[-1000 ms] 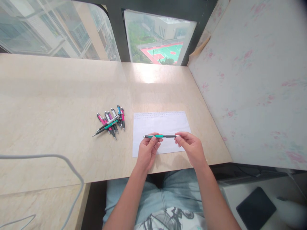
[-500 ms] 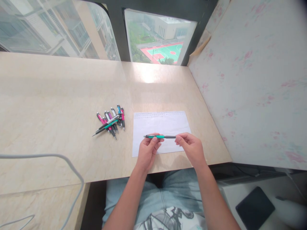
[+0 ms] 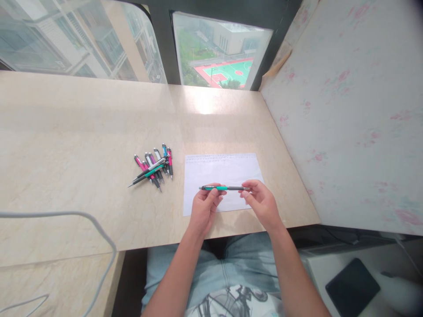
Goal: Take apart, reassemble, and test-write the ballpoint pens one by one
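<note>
A green and black pen (image 3: 222, 188) lies level above the paper. My left hand (image 3: 205, 209) pinches its green barrel between thumb and fingers, near the clicker end. Around the black grip end, my right hand (image 3: 262, 202) is open, with thumb and forefinger spread and the pen's tip showing between them. Whether a fingertip still touches the tip, I cannot tell. Beneath both hands is a white sheet of paper (image 3: 218, 171) with small lines of writing along its top edge.
Left of the paper, several pens (image 3: 153, 169) in pink, silver, purple, blue and green lie in a loose pile on the marbled table (image 3: 99, 132). A grey cable (image 3: 66, 215) curves across the left side. A flowered wall (image 3: 350, 123) bounds the right, and windows the back.
My right thumb and forefinger have parted from their pinch on the pen's tip, which now shows between them. My left hand keeps its hold on the pen.
</note>
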Motion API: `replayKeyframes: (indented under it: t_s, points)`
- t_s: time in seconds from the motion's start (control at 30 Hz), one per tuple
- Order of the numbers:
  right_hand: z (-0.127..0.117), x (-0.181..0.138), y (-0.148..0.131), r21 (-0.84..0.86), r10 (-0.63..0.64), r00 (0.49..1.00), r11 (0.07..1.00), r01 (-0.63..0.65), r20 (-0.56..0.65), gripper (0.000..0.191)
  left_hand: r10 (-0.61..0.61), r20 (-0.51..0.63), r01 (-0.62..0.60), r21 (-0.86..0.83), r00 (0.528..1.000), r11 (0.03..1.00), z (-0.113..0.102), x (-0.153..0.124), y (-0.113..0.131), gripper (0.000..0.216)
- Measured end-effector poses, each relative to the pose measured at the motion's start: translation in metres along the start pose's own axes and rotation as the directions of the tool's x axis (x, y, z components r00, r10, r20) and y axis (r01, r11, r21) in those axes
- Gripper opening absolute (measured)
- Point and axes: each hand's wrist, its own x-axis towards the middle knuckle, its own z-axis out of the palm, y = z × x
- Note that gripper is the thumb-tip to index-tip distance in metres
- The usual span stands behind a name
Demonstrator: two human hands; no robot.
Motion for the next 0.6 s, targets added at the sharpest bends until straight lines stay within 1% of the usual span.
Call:
replayKeyframes:
  t_s: [0.1, 0.13, 0.23, 0.3, 0.37, 0.47, 0.53, 0.6]
  points:
    - [-0.0013, -0.0005, -0.0029, -0.052, 0.009, 1.000, 0.999, -0.009, -0.006, 0.020, 0.003, 0.006, -0.003, -0.003, 1.000, 1.000, 0.0013, -0.0007, 0.0007, 0.020]
    - [-0.0021, -0.0003, -0.0044, -0.084, 0.004, 1.000, 0.996, -0.005, -0.005, 0.021, 0.001, 0.010, -0.001, -0.003, 1.000, 1.000, 0.0017, -0.0011, 0.0009, 0.020]
    - [-0.0042, 0.0005, -0.0082, -0.188, -0.001, 1.000, 0.982, 0.002, 0.005, 0.036, -0.012, 0.032, 0.012, 0.003, 0.999, 1.000, 0.0024, -0.0019, 0.0009, 0.019]
    - [-0.0046, 0.0010, -0.0085, -0.215, 0.011, 1.000, 0.977, -0.009, 0.009, 0.044, -0.020, 0.041, 0.019, 0.006, 0.999, 1.000, 0.0022, -0.0020, 0.0005, 0.019]
    - [-0.0039, 0.0012, -0.0070, -0.196, 0.014, 1.000, 0.981, -0.009, 0.022, 0.043, -0.025, 0.041, 0.025, 0.009, 0.999, 1.000, 0.0018, -0.0018, 0.0000, 0.019]
    - [-0.0013, 0.0012, -0.0037, -0.113, 0.016, 0.999, 0.993, -0.011, 0.044, 0.026, -0.021, 0.028, 0.021, 0.012, 0.999, 1.000, 0.0011, -0.0012, -0.0004, 0.020]
    - [0.0004, 0.0011, -0.0031, -0.073, 0.034, 0.999, 0.997, -0.031, 0.037, 0.029, -0.014, 0.017, 0.014, 0.015, 1.000, 1.000, 0.0008, -0.0008, -0.0003, 0.020]
    - [0.0013, 0.0013, -0.0047, -0.079, 0.052, 0.998, 0.996, -0.050, 0.022, 0.026, -0.014, 0.015, 0.013, 0.019, 1.000, 1.000, 0.0005, -0.0007, -0.0001, 0.020]
